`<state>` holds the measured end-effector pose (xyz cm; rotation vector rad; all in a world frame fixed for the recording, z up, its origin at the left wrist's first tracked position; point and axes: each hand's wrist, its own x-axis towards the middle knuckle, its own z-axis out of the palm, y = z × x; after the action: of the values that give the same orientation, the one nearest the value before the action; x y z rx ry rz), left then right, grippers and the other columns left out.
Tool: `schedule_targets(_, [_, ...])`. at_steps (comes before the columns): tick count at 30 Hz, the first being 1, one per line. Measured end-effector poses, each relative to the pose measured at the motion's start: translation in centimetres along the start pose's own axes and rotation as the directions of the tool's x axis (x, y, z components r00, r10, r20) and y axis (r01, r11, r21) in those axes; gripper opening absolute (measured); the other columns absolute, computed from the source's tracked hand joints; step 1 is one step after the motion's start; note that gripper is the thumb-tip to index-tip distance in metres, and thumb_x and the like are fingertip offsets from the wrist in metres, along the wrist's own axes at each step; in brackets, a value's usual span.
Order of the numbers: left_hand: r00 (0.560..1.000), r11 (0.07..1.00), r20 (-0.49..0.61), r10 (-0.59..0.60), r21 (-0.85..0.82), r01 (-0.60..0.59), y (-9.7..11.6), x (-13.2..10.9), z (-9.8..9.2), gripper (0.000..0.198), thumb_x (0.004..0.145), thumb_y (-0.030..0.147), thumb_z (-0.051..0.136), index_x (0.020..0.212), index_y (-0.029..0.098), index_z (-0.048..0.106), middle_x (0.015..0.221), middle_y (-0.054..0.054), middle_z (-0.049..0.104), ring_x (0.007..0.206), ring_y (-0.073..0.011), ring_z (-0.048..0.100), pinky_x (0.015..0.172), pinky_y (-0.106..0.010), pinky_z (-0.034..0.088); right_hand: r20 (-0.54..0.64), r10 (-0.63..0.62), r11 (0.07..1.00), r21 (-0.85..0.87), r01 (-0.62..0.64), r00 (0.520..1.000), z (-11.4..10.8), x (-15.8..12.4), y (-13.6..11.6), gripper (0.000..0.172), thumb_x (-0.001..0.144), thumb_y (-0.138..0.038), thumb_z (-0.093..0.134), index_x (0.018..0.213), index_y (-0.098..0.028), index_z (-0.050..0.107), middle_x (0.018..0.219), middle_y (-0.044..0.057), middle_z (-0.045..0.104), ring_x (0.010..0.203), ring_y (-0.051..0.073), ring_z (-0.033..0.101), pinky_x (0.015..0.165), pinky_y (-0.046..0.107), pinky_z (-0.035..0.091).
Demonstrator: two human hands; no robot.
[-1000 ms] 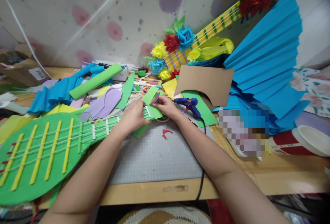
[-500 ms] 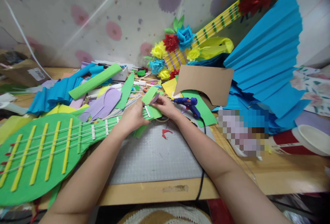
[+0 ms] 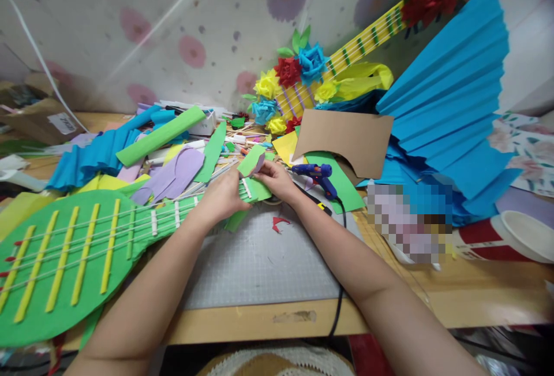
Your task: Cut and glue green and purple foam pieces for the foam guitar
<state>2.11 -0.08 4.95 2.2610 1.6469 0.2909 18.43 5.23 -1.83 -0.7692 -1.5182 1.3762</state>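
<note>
We find the green toy guitar (image 3: 93, 249) lying across the left and middle of the worktable (image 3: 467, 301), its round body at the near left and its neck running right and slightly away, onto the cutting mat (image 3: 259, 269). Yellow strips cross the body, white bars cross the neck, and pale strings run lengthwise. We note the left hand (image 3: 221, 196) closed over the neck near its right end, thumb along the near edge, fingers at the far one. The right hand (image 3: 279, 181) is just beside it, at the tip of the neck, thumb and fingers pinching a small purplish scrap (image 3: 260, 163); we cannot tell whether the scrap is fixed to anything. A light green strip (image 3: 250, 160) sticks up behind the neck, just left of the scrap. Right of the right hand we record a blue glue gun (image 3: 318, 174), its cord trailing to the near edge; red scraps (image 3: 279, 224) lie on the mat, nearer us. On the far side, a yellow guitar (image 3: 366, 38) trimmed with paper flowers leans against the wall (image 3: 104, 29), a brown cardboard cutout (image 3: 344, 133) in front of it. Pleated blue paper (image 3: 454, 87) rises at the far right, a red-and-white tub (image 3: 485, 240) nearer. Far left: a green roll (image 3: 161, 135), purple cutouts (image 3: 177, 174), crinkled blue paper (image 3: 93, 153).
</note>
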Motion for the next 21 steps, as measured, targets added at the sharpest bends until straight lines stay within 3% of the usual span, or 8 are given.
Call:
schedule_targets(6, [0.999, 0.998, -0.015, -0.029, 0.061, 0.030, 0.16, 0.13, 0.09, 0.057, 0.058, 0.034, 0.069, 0.108, 0.016, 0.047, 0.107, -0.012, 0.061, 0.103, -0.0283, 0.058, 0.083, -0.035, 0.046, -0.031, 0.012, 1.000, 0.023, -0.012, 0.999, 0.22, -0.04, -0.29, 0.030, 0.066, -0.038, 0.069, 0.087, -0.020, 0.058, 0.093, 0.003, 0.068, 0.095, 0.020, 0.062, 0.091, 0.036, 0.047])
schedule_targets(21, [1.000, 0.997, -0.020, -0.008, 0.079, 0.010, 0.13, 0.08, 0.14, 0.054, 0.059, 0.032, 0.067, 0.106, 0.016, 0.046, 0.109, -0.013, 0.058, 0.105, -0.0284, 0.056, 0.084, -0.035, 0.045, -0.040, -0.020, 1.000, -0.009, 0.020, 0.999, 0.32, 0.00, -0.19, 0.027, 0.068, -0.036, 0.066, 0.086, -0.019, 0.056, 0.091, 0.003, 0.067, 0.090, 0.019, 0.062, 0.088, 0.035, 0.047])
